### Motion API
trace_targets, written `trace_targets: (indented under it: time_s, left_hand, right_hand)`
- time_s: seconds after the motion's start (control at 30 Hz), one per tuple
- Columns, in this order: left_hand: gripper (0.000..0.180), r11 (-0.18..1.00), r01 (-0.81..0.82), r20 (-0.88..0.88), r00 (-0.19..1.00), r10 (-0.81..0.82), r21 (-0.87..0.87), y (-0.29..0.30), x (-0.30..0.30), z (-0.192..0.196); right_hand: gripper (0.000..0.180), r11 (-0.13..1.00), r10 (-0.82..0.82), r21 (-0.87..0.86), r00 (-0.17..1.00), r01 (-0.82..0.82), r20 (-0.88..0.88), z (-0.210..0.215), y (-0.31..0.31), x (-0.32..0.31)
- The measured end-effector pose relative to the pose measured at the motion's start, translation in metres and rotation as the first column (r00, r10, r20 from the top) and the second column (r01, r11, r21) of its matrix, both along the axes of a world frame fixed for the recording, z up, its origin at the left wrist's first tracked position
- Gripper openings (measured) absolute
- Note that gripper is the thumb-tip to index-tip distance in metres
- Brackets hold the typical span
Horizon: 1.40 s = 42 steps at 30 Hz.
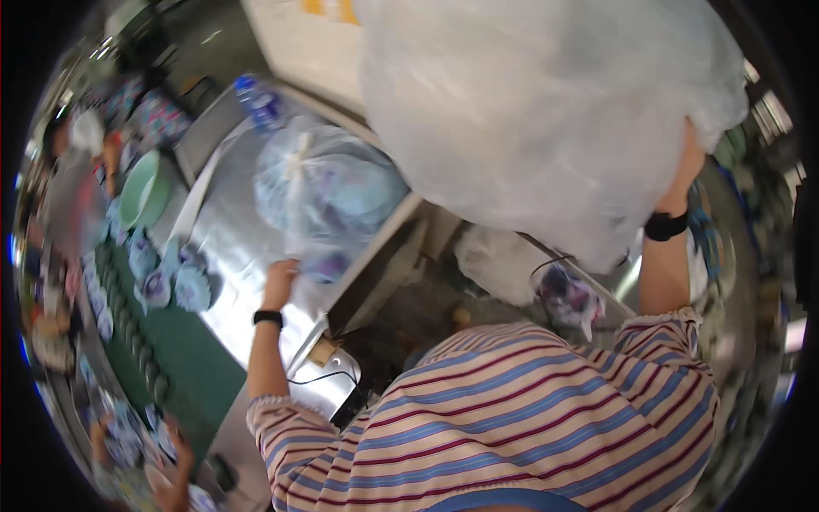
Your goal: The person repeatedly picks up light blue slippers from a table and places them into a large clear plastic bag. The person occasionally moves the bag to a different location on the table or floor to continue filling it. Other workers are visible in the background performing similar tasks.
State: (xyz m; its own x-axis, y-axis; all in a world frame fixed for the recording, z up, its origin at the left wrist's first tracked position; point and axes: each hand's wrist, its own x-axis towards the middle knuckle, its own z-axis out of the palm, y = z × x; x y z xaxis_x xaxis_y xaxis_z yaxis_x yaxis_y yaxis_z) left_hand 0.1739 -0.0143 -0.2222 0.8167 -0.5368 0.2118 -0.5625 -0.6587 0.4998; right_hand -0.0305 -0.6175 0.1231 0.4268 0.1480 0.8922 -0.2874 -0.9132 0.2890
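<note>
Head view: my right grip (685, 175) clutches the big translucent bag (546, 111), far right, fingertips lost in plastic. My left grip (281, 280) is at the near edge of the clear bag (345, 192) on the counter (229, 247); through blur I can't tell if it pinches. The big bag partly covers a white box (299, 43).

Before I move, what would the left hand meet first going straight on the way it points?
The left hand would likely meet the bulging clear plastic bag with pale blue contents, on the shiny silver tabletop. The bag's lower edge looks right ahead, though depth and blur leave contact unclear.
</note>
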Motion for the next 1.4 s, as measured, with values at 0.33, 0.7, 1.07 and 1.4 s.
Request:
trace_targets:
  time_s: [0.33,0.7,1.07,1.4]
  left_hand:
    - [0.031,0.921,0.109,-0.437,0.855,-0.279,-0.375,-0.152,-0.112,0.179]
    - [0.024,0.88,0.057,-0.719,0.553,-0.42,-0.471,-0.56,-0.305,-0.124]
    - [0.021,0.947,0.265,-0.156,0.943,-0.294,-0.181,-0.708,-0.36,-0.274]
    - [0.02,0.889,0.444,-0.301,0.868,-0.396,0.11,-0.719,-0.333,-0.212]
  right_hand:
    - [0.028,0.172,-0.044,0.625,0.628,-0.762,0.777,0.001,-0.103,-0.231]
    - [0.037,0.193,-0.397,0.851,0.754,-0.489,0.524,-0.028,-0.214,-0.478]
    - [0.036,0.421,-0.516,0.892,0.766,-0.162,0.383,0.013,-0.253,-0.527]
    - [0.03,0.737,-0.338,0.612,0.941,0.287,-0.034,-0.038,-0.378,-0.332]
